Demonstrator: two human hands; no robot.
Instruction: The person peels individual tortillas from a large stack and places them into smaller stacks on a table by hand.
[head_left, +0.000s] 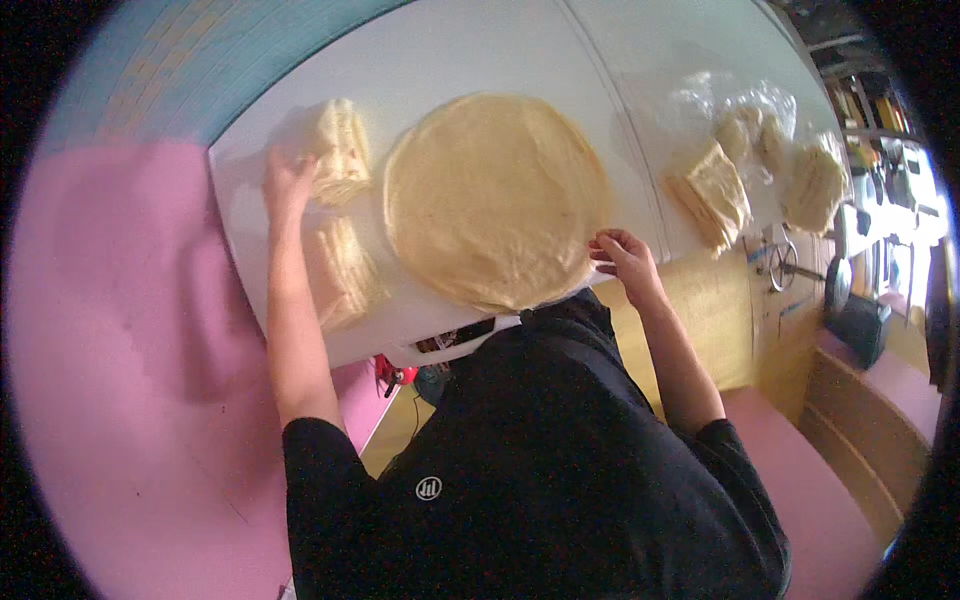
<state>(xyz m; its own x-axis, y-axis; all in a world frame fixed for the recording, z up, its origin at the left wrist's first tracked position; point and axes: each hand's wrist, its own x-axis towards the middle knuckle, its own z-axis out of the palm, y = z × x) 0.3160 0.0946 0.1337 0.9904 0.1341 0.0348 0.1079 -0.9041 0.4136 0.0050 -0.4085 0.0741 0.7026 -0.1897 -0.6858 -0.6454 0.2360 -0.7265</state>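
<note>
A large round stack of thin, pale flatbread or dough sheets (499, 202) lies flat on the white table before me. My left hand (289, 184) is at the left side of a folded pile of the same sheets (341, 154), thumb and fingers apart; blur hides whether it touches the pile. Nearer to me lies a second folded pile (349, 270), partly beside my left forearm. My right hand (626, 262) hovers at the round stack's lower right edge with its fingers curled. Whether a thin edge is pinched between those fingertips is not clear.
On the table's right part lie a folded sheet bundle (709, 195), another bundle (816, 187) and a clear plastic bag (750, 124) with pale pieces inside. A seam crosses the white tabletop (480, 45). A pink wall (127, 300) borders the left edge.
</note>
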